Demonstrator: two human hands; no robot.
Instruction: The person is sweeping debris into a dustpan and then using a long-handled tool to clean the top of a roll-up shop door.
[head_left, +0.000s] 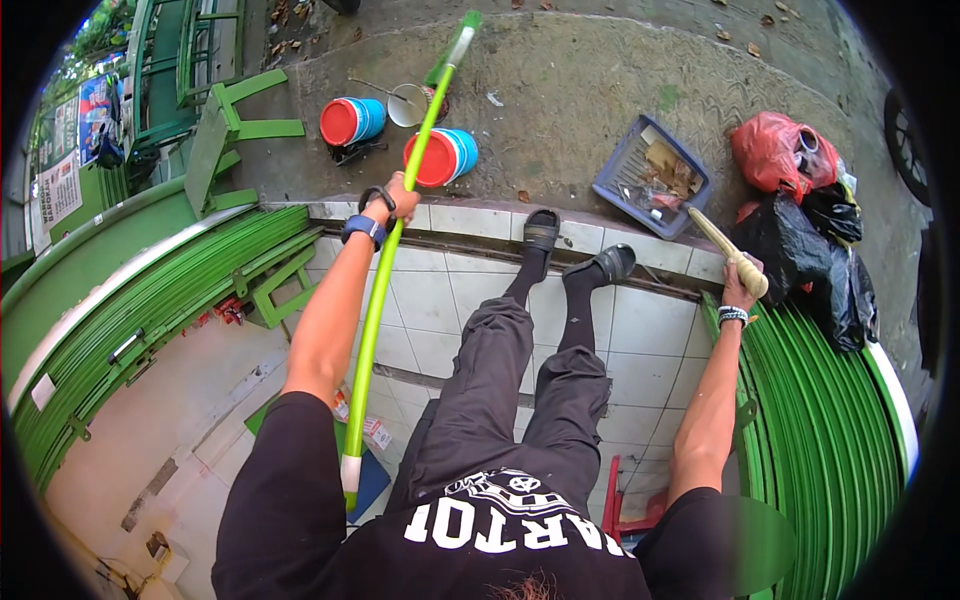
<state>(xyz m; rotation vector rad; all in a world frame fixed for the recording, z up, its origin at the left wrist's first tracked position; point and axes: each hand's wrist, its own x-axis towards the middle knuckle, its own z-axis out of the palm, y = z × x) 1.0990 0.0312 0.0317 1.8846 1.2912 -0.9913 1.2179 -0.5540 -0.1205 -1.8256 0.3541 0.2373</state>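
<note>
A long lime-green broom (pixel 383 270) runs from beside my left arm out to the concrete, with its green head at the far end. My left hand (pixel 398 200) is closed around its pole. My right hand (pixel 738 287) grips the cream, ridged-ended handle (pixel 725 245) of what appears to be a long-handled dustpan. The handle slants to the blue-grey dustpan (pixel 622 160), which lies on the concrete beyond the tiled step. Brown scraps, pale pieces and other litter (pixel 662 172) lie in the pan.
Two blue tubs with red lids, one tub (pixel 352 122) and another tub (pixel 440 158), stand near the broom beside a pale cup (pixel 407 105). Red and black bags (pixel 790 230) sit at right. Folded green shutters (pixel 830 430) flank me; a green stool (pixel 225 140) stands left.
</note>
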